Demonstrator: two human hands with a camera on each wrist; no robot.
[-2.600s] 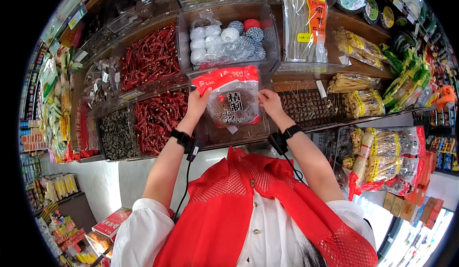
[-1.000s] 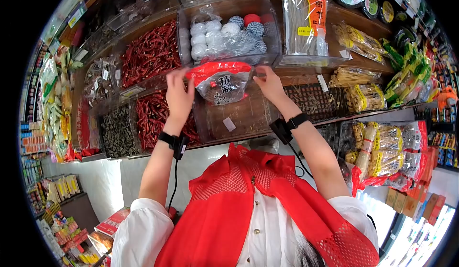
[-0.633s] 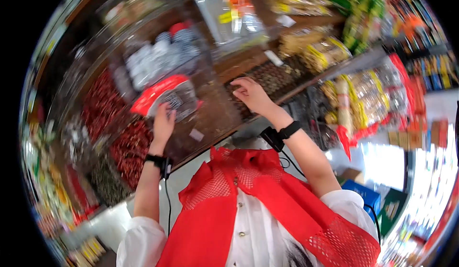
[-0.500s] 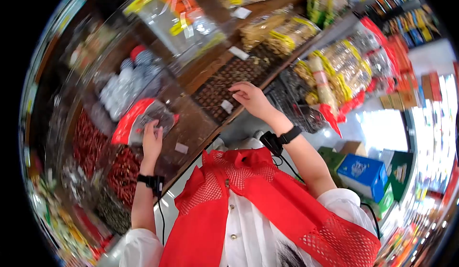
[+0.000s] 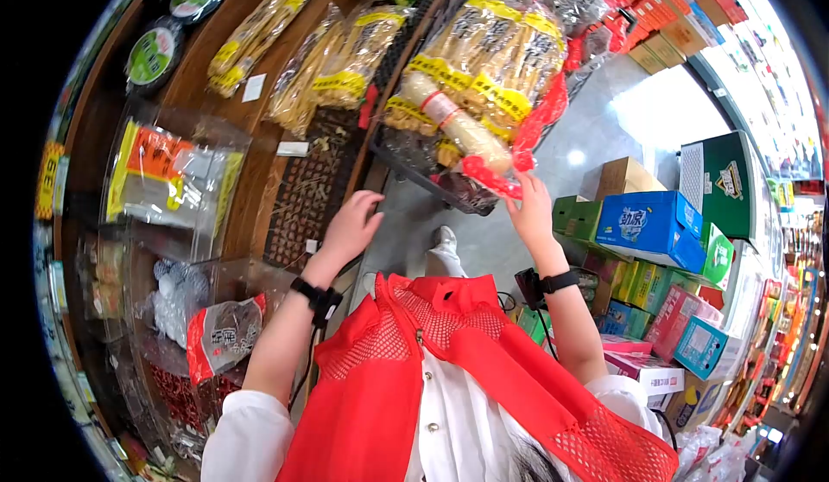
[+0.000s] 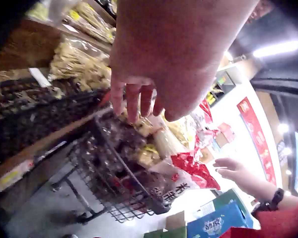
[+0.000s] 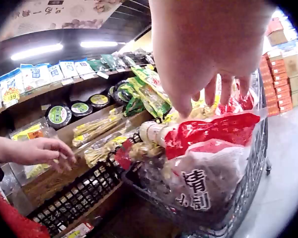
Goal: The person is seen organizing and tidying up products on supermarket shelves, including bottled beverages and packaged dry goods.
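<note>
My left hand (image 5: 350, 227) hovers by the shelf's front edge with fingers loosely extended, holding nothing. In the head view my right hand (image 5: 534, 210) is right at the red plastic edge of the bags in a black wire shopping cart (image 5: 423, 184). The left wrist view shows the fingers of my right hand (image 6: 238, 173) extended beside a red-topped bag (image 6: 193, 171). That clear bag (image 7: 213, 168), printed with black characters, fills the near end of the cart in the right wrist view. A pale bundle with a red band (image 5: 458, 123) lies across yellow-labelled packs (image 5: 492, 50).
Another red-topped bag (image 5: 226, 337) lies on the shelf at lower left, by a bin of white balls (image 5: 173, 305). A mesh-bottomed shelf section (image 5: 311, 188) runs along the left. Stacked boxes, one blue (image 5: 652, 227), stand on the floor at right.
The view has swung right, from the shelf bins to the cart. My left hand has left the red-topped bag on the shelf. My right hand has moved over to the cart's bags.
</note>
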